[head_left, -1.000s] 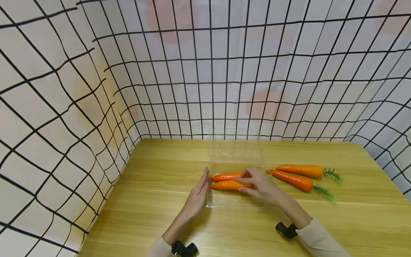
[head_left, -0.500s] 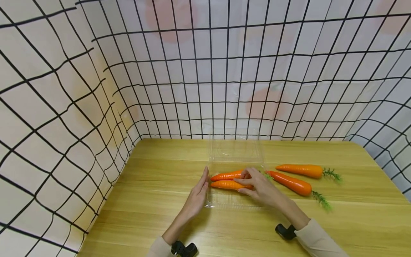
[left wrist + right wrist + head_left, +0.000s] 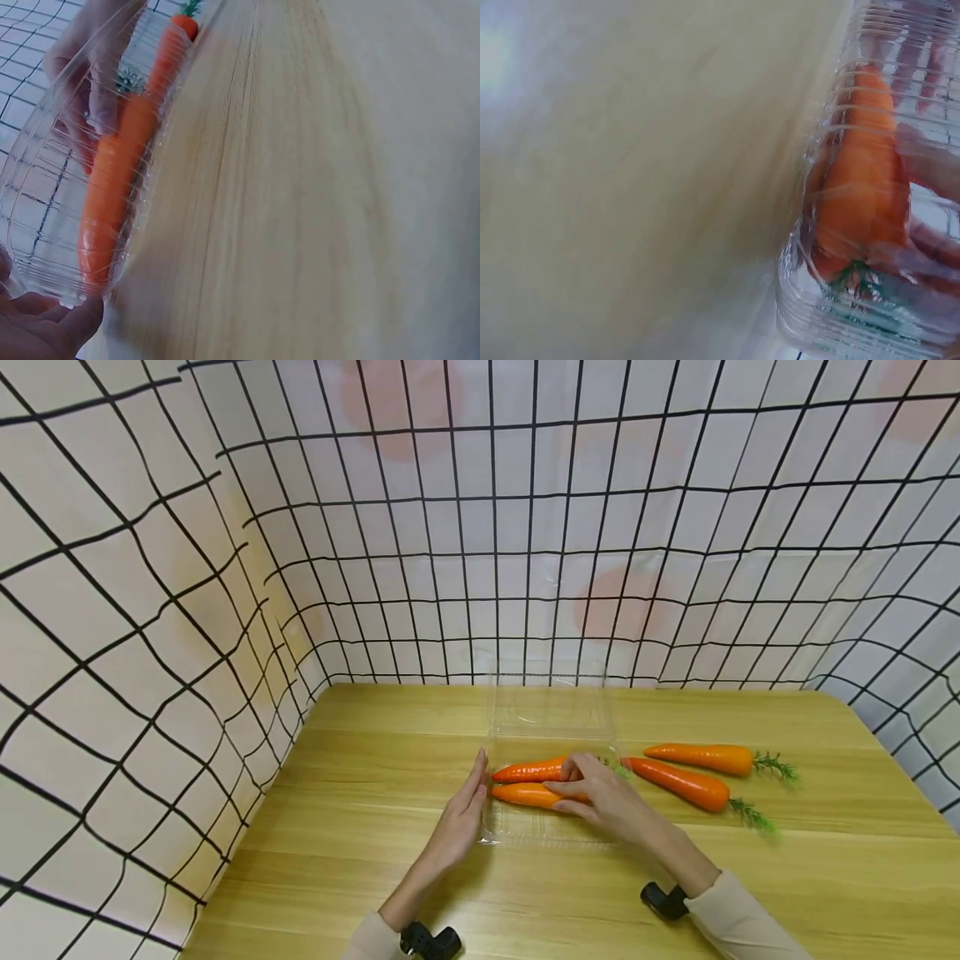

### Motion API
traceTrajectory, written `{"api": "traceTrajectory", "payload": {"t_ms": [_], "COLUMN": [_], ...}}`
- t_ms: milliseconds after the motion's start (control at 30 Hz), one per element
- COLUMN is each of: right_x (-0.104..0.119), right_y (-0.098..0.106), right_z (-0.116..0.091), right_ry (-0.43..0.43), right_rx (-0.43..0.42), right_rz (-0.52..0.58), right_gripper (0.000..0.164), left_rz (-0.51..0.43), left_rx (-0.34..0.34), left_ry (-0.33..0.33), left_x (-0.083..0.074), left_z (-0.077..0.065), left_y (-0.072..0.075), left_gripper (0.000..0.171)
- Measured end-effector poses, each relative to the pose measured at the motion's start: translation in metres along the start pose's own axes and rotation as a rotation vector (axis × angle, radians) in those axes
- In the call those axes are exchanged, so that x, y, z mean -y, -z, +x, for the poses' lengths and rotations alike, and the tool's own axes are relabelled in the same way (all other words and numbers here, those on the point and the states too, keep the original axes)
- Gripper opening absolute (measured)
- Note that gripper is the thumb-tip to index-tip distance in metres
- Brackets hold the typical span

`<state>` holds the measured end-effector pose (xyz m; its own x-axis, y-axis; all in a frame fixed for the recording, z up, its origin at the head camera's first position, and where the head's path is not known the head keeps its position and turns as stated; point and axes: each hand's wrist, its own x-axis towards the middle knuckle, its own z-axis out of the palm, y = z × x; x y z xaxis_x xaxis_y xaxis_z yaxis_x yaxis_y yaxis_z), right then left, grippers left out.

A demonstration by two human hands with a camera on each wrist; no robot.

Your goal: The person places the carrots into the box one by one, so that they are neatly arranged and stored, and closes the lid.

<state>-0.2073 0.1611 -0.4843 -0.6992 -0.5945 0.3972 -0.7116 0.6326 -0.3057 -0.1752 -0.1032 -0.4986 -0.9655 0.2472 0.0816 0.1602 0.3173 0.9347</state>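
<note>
A clear, ribbed plastic container stands open on the wood-grained table, with 2 glossy, tapering carrots lying side by side inside. The right hand, wrist angled in from the right, pinches the nearer carrot between thumb and bent fingers. The left hand is ungripped, straight fingers laid against the container's left end.
</note>
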Motion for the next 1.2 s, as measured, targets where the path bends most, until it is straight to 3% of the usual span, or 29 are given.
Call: {"api": "traceTrajectory", "payload": {"t_ms": [167, 400, 767, 1000, 1200], "right_x": [-0.001, -0.003, -0.006, -0.013, -0.024], "right_y": [0.005, 0.018, 0.035, 0.048, 0.056], "right_z": [-0.004, -0.014, -0.030, -0.044, -0.059], "right_ry": [0.055, 0.141, 0.111, 0.042, -0.009], "right_rx": [-0.036, -0.151, -0.165, -0.138, -0.125], "right_rz": [-0.013, -0.025, -0.055, -0.078, -0.077], "right_gripper": [0.035, 0.040, 0.051, 0.070, 0.070], "left_rz": [0.002, -0.001, -0.003, -0.007, -0.008], "left_rx": [0.005, 0.005, 0.005, 0.006, 0.010], "left_ry": [0.004, 0.007, 0.006, 0.001, 0.002], "left_x": [0.000, -0.001, -0.001, -0.001, -0.001], "left_z": [0.000, -0.001, -0.001, -0.001, -0.001], "left_y": [-0.001, 0.000, 0.000, 0.000, 0.001], "left_gripper": [0.056, 0.056, 0.056, 0.056, 0.056]}}
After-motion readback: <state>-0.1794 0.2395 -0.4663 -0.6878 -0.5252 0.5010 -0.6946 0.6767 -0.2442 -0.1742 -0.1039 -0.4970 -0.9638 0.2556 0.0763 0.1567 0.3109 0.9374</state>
